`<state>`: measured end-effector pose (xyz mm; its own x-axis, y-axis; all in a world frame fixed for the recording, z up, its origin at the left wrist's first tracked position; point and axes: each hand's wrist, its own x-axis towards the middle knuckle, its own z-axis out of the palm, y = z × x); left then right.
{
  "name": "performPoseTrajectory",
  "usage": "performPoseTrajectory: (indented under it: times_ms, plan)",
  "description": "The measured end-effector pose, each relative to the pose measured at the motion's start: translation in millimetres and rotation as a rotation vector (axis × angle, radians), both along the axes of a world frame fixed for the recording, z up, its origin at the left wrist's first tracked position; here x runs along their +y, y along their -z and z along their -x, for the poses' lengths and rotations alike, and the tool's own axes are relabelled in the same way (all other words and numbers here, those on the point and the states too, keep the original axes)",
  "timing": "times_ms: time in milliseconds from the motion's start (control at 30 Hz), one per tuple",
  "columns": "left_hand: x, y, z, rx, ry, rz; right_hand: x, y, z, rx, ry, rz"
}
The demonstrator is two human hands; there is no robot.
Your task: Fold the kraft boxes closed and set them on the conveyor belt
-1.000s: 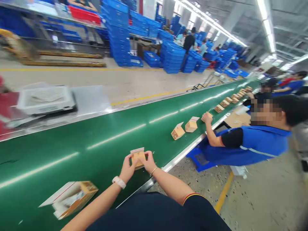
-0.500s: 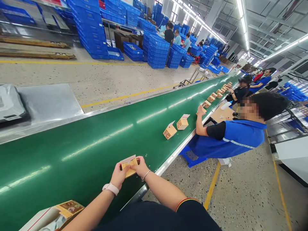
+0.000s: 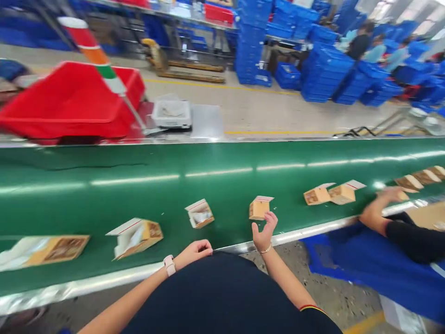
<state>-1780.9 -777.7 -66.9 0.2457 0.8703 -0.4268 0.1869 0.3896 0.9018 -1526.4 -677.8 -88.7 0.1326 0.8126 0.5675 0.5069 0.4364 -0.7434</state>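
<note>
Your right hand [image 3: 264, 230] is open and empty, just below a small cardboard box [image 3: 259, 208] near the near edge of the green conveyor belt [image 3: 222, 185]; your left hand [image 3: 196, 250] curls loosely, holding nothing, at that edge.

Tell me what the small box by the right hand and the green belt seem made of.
The small box looks like thin cardboard: matte tan, with crisp folds. The green belt looks like smooth rubber or PVC, glossy from long light streaks; the look cannot settle which.

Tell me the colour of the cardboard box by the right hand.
The cardboard box is tan, with a white flap edged in red; the head view shows it best.
</note>
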Motion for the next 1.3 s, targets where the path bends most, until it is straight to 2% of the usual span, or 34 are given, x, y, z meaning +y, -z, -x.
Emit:
performPoseTrajectory:
  times_ms: [67,133,200,233,300,400,467,567,667,733,867,933,1033,1100,1200,1300]
  plan:
    - [-19,8.1,16,0.175,-0.251,-0.047,-1,0.5,13,-0.068,-0.261,0.047]
    - [-28,16.1,25,0.335,-0.502,-0.154,4,1.6,32,-0.148,-0.5,0.126]
    - [-22,21.6,26,0.433,-0.63,-0.334,16,2.1,51,-0.229,-0.646,0.144]
    - [-15,23.4,24,0.47,-0.625,-0.443,23,1.9,59,-0.271,-0.688,0.131]
    - [6,25.4,18,0.546,-0.511,-0.642,39,1.0,72,-0.36,-0.749,0.101]
    - [40,26.6,6,0.645,-0.296,-0.771,57,-0.6,80,-0.468,-0.797,0.096]
    - [57,27.2,1,0.688,-0.23,-0.766,63,-1.3,80,-0.499,-0.807,0.113]
    - [70,29.0,-2,0.703,-0.204,-0.744,65,-1.1,78,-0.473,-0.796,0.185]
    - [74,33.8,-6,0.649,-0.238,-0.736,61,1.8,80,-0.257,-0.741,0.34]
    - [76,39.1,-10,0.575,-0.357,-0.746,56,5.8,84,-0.101,-0.683,0.422]
    - [85,50.1,-23,0.381,-0.712,-0.74,47,19.6,89,0.043,-0.494,0.51]
    - [91,52.8,-30,0.258,-0.781,-0.618,45,28.4,91,0.101,-0.391,0.576]
    - [97,53.0,-40,-0.009,-0.741,-0.305,48,39.9,92,0.162,-0.3,0.673]
    - [100,52.2,-47,-0.122,-0.725,-0.176,50,44.3,93,0.185,-0.282,0.724]
    - [106,50.1,-56,-0.144,-0.739,-0.131,55,44.2,93,0.202,-0.281,0.778]
    - [107,43.6,-59,-0.14,-0.743,-0.13,58,36.7,85,0.202,-0.272,0.778]
